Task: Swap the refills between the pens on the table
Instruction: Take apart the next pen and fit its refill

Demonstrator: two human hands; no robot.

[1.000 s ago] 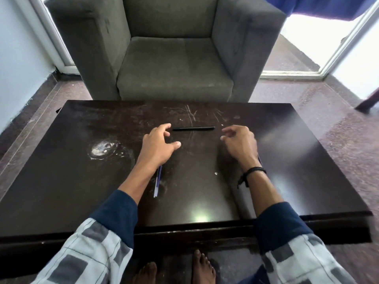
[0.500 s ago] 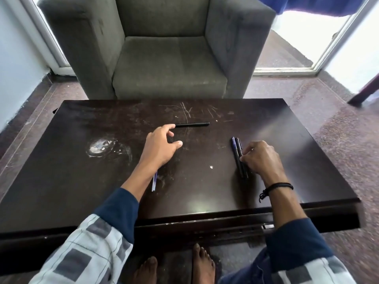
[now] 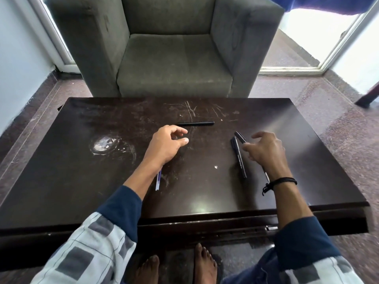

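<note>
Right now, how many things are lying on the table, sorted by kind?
Black pen pieces: 3 (crosswise pen, long pen, shorter piece beside the right hand)
Thin bluish refill: 1 seen, partly under the left forearm
Total: 4

On your worktop (image 3: pixel 82 191) you can count three black pens, namely a far pen (image 3: pixel 194 124), a long pen (image 3: pixel 239 158) and a part-hidden pen (image 3: pixel 240 137), one bluish refill (image 3: pixel 158 180), your left hand (image 3: pixel 164 148) and right hand (image 3: pixel 266 152), and one armchair (image 3: pixel 174 58).
</note>
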